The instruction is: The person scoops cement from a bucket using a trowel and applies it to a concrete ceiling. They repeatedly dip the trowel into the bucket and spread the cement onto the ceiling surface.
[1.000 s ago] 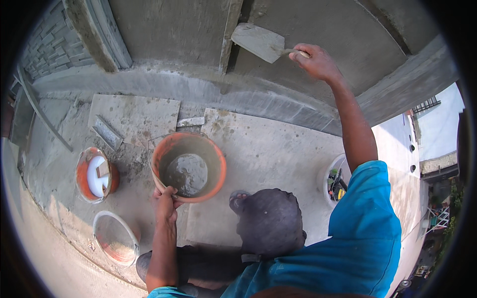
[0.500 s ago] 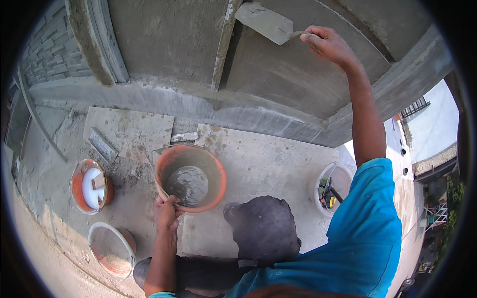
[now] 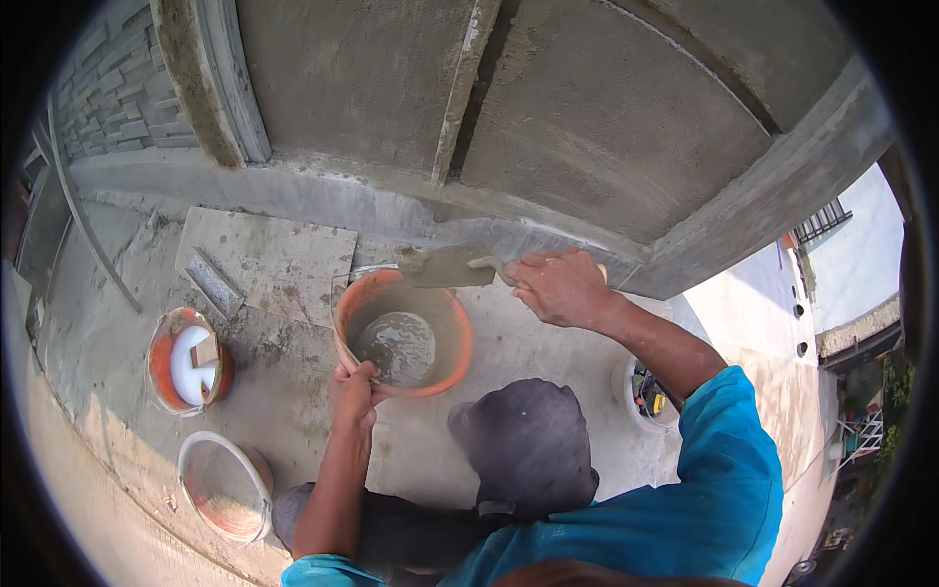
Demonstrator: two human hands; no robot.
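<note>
While the left hand grasps the bucket at its lower-left rim, the right hand holds the trowel just right of the frame's centre. The left forearm rises from the lower edge, leaning slightly right, with its fingers closed on the rim. The right arm comes out of a teal sleeve at lower right, bent at the elbow, its forearm slanting up and to the left. The back of that hand faces the camera, its fingers clenched round the trowel's handle, whose end shows beyond the hand on the right.

The trowel's grey blade points left, overlapping the bucket's upper-right rim in the frame; from this angle it is hard to say whether they touch. The bucket stands left of centre, with wet grey mix in its bottom.

At far left is a smaller orange pail with something white inside; below it, at lower left, is a pale-rimmed tub. A basket of tools sits right of centre. The grey wall fills the top.
</note>
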